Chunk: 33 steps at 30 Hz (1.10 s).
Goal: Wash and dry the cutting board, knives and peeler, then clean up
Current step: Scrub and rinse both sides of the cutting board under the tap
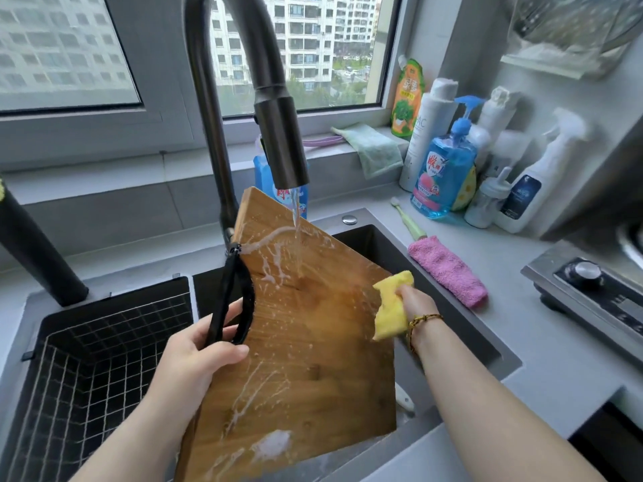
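Left hand (195, 356) grips cutting board (306, 360); right hand (415, 302) squeezes sponge (389, 307).

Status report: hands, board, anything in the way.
Left hand grips board edge and strap. Right hand grips sponge. Board tilted under running tap, sudsy. Nothing blocking.

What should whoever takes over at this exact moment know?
Left grip holds the cutting board at its left edge, by the black strap. Right grip holds the yellow sponge at the board's right edge.
The board stands tilted over the sink, under the running faucet.
Done: board soaped, suds on its face.
Left: rinse and dry it, then the knives and peeler; a white handle shows in the sink, kind unclear. Then clean up.
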Motion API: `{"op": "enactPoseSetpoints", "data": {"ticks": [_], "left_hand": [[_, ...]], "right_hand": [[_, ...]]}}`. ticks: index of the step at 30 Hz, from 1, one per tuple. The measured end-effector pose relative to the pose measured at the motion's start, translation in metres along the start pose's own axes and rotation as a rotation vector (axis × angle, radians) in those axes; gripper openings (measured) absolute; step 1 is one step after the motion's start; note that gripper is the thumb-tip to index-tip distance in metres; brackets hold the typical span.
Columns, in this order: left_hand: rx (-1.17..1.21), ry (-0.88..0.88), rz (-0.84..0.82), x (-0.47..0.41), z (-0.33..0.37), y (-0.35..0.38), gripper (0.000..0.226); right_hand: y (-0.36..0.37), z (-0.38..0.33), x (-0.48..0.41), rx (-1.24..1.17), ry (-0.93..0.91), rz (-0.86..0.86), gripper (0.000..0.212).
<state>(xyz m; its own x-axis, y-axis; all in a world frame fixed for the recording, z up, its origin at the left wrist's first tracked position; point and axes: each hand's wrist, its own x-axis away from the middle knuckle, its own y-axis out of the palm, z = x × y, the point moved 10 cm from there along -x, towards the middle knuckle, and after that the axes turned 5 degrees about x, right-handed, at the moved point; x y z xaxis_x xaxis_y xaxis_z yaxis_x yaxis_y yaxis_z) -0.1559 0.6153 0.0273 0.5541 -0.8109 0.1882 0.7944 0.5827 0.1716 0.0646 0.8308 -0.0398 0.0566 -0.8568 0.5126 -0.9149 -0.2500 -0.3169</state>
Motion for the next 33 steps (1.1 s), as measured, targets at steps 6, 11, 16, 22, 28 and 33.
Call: {"op": "enactPoseSetpoints", "data": {"ticks": [6, 11, 16, 22, 28, 33], "left_hand": [[0.007, 0.002, 0.024, 0.013, 0.006, 0.004, 0.041], [-0.018, -0.004, 0.038, 0.024, 0.007, 0.01, 0.045], [-0.004, -0.031, 0.039, 0.03, 0.003, 0.009, 0.044], [0.003, -0.02, 0.028, 0.032, 0.008, 0.014, 0.044], [-0.045, 0.008, -0.045, 0.016, 0.016, 0.035, 0.045], [-0.079, 0.011, -0.058, -0.004, 0.017, 0.038, 0.051]], "right_hand": [[-0.073, 0.05, 0.02, 0.158, 0.01, 0.06, 0.04], [-0.078, 0.086, 0.051, 0.314, -0.012, -0.033, 0.014], [-0.083, 0.094, 0.065, 0.477, -0.091, 0.074, 0.034], [-0.085, 0.062, 0.078, 0.783, -0.253, 0.318, 0.042], [0.062, -0.042, 0.123, 0.347, -0.783, -0.045, 0.053], [0.102, -0.116, 0.087, 0.229, -0.842, -0.086, 0.051]]}}
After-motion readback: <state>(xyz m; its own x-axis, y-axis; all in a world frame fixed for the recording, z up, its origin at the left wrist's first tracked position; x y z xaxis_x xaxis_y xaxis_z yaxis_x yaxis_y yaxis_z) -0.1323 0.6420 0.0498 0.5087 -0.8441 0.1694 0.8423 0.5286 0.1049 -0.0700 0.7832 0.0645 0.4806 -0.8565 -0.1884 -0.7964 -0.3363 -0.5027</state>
